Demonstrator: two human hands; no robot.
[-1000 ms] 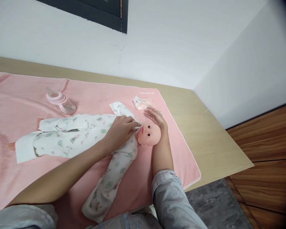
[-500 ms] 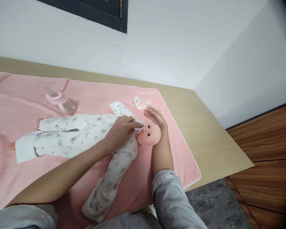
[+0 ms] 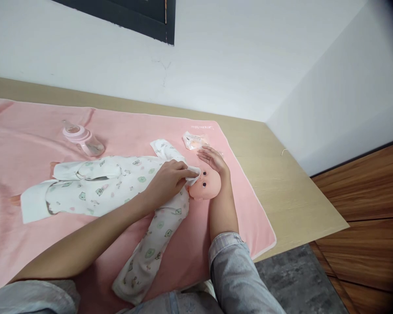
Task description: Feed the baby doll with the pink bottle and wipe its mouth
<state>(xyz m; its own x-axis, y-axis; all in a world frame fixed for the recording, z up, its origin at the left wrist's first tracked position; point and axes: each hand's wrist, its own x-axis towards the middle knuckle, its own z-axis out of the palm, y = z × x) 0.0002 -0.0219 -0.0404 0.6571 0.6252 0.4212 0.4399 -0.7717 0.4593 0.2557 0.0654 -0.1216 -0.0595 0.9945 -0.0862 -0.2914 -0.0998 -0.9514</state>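
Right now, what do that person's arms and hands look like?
The left sleeve and right sleeve look like faded blue-grey denim; the right one ends in a turned-up cuff. The left hand and right hand are bare, no gloves or watch showing.

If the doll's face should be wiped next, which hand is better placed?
Probably the left hand: it pinches the white cloth over the lower part of the doll's head. The right hand lies open beside it, with no cloth.

Blanket (image 3: 39, 139) on table (image 3: 271, 192), doll (image 3: 127, 176) on blanket, bottle (image 3: 87, 141) behind doll at left, packet (image 3: 193, 141) behind at right
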